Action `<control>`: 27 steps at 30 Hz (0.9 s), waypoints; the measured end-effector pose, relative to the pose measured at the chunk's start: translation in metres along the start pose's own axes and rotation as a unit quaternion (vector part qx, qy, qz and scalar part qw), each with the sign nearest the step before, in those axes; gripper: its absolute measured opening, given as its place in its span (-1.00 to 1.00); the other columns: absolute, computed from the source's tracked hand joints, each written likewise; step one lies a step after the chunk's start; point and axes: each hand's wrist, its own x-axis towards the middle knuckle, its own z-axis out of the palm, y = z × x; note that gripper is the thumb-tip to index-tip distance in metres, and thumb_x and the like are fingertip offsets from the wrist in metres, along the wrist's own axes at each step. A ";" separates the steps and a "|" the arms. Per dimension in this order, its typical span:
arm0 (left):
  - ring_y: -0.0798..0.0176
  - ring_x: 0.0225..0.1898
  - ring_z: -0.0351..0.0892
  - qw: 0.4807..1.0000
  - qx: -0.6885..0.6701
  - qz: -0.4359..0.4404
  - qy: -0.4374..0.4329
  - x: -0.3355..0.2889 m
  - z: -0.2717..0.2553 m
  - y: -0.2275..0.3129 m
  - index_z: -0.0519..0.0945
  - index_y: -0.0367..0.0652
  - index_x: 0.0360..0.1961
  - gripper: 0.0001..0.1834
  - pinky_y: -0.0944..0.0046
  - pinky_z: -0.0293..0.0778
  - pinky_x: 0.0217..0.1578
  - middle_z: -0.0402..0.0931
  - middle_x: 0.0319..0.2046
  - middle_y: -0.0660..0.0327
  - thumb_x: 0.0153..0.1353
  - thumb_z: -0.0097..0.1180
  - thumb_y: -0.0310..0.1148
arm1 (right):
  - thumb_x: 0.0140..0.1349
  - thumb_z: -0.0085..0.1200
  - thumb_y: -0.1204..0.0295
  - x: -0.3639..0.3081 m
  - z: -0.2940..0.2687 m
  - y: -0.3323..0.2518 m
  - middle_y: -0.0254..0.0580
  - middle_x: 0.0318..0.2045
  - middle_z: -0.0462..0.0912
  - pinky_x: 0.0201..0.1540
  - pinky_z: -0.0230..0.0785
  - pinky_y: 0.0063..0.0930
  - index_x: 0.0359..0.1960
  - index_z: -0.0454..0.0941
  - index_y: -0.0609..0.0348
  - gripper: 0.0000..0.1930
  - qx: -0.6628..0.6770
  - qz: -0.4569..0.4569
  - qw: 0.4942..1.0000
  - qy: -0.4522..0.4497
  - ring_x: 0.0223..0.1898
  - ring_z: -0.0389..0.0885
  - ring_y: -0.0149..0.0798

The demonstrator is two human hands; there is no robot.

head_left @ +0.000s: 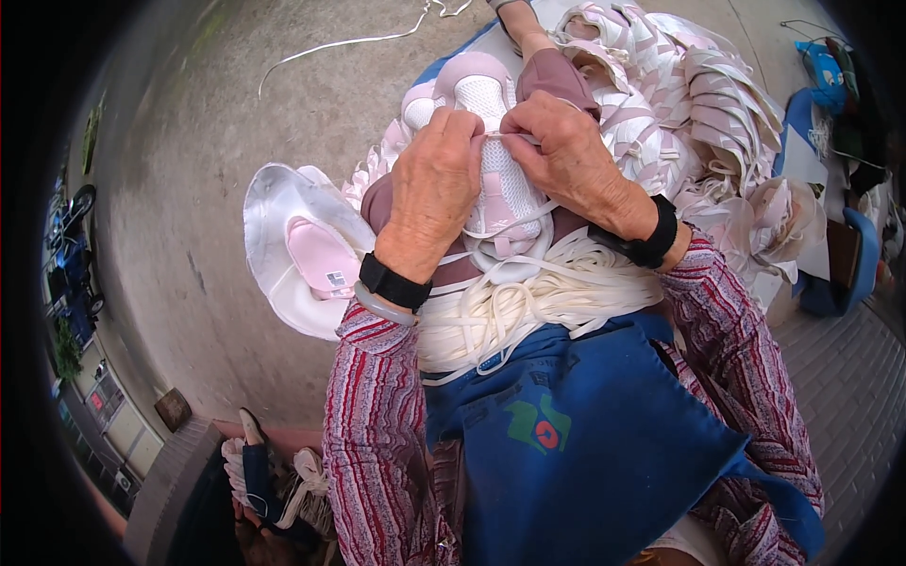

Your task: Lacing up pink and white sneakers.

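Note:
A pink and white mesh shoe upper (510, 179) lies across my lap, toe end away from me. Both hands meet above it, and a pale shoelace (493, 136) runs between their fingertips. My left hand (436, 179) is closed in a pinch on one side of the lace. Opposite it, my right hand (572, 158) pinches the lace too, thumb against bent forefinger. More lace crosses the upper nearer to me. Just below my hands, a thick bundle of cream shoelaces (528, 307) rests on my blue apron (585, 424). The fingertips' exact hold is partly hidden.
Many pink and white uppers are heaped in a pile (651, 123) at the far right. Left of my wrist sits another upper (274, 222) with a pink inside. A loose lace (340, 43) trails over the concrete. A blue-edged chair (859, 255) stands at right.

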 end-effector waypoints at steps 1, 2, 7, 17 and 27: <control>-0.06 -0.33 0.55 1.000 -0.001 0.002 0.002 0.000 0.000 0.000 0.48 -0.20 -0.27 -0.88 0.09 0.45 -0.35 0.49 -0.35 0.05 0.17 0.11 -0.48 | 0.08 0.13 0.56 0.000 0.000 0.000 -0.09 -0.45 0.50 -0.34 0.37 -0.35 -0.37 0.53 0.27 -0.91 0.001 0.000 1.000 0.000 -0.40 0.53 -0.10; -0.06 -0.33 0.55 1.000 -0.001 0.002 0.002 0.000 0.000 -0.001 0.48 -0.20 -0.27 -0.88 0.09 0.45 -0.35 0.49 -0.35 0.05 0.17 0.11 -0.48 | 0.08 0.13 0.56 0.000 -0.001 0.000 -0.09 -0.46 0.50 -0.34 0.37 -0.35 -0.37 0.54 0.27 -0.92 0.000 0.005 1.000 0.000 -0.41 0.53 -0.10; -0.05 -0.34 0.56 1.000 -0.003 0.006 0.010 0.002 0.000 -0.001 0.48 -0.20 -0.28 -0.89 0.10 0.45 -0.37 0.49 -0.35 0.05 0.17 0.12 -0.47 | 0.08 0.14 0.55 0.001 -0.004 0.001 -0.09 -0.47 0.51 -0.35 0.36 -0.36 -0.39 0.54 0.26 -0.92 0.002 0.017 1.000 0.005 -0.42 0.53 -0.10; -0.04 -0.34 0.56 1.000 -0.004 0.008 0.013 0.003 0.001 -0.002 0.48 -0.21 -0.28 -0.88 0.11 0.46 -0.37 0.49 -0.35 0.05 0.16 0.12 -0.48 | 0.09 0.13 0.53 0.005 -0.003 0.005 -0.07 -0.46 0.51 -0.34 0.37 -0.35 -0.38 0.55 0.28 -0.91 -0.002 0.011 1.000 0.000 -0.41 0.53 -0.09; -0.06 -0.34 0.55 1.000 0.003 0.003 0.013 0.003 0.002 -0.001 0.47 -0.21 -0.29 -0.89 0.09 0.45 -0.37 0.49 -0.36 0.04 0.16 0.12 -0.49 | 0.11 0.10 0.56 0.007 -0.004 0.000 -0.06 -0.43 0.47 -0.33 0.37 -0.28 -0.37 0.53 0.30 -0.93 -0.033 -0.021 0.999 -0.026 -0.39 0.53 -0.02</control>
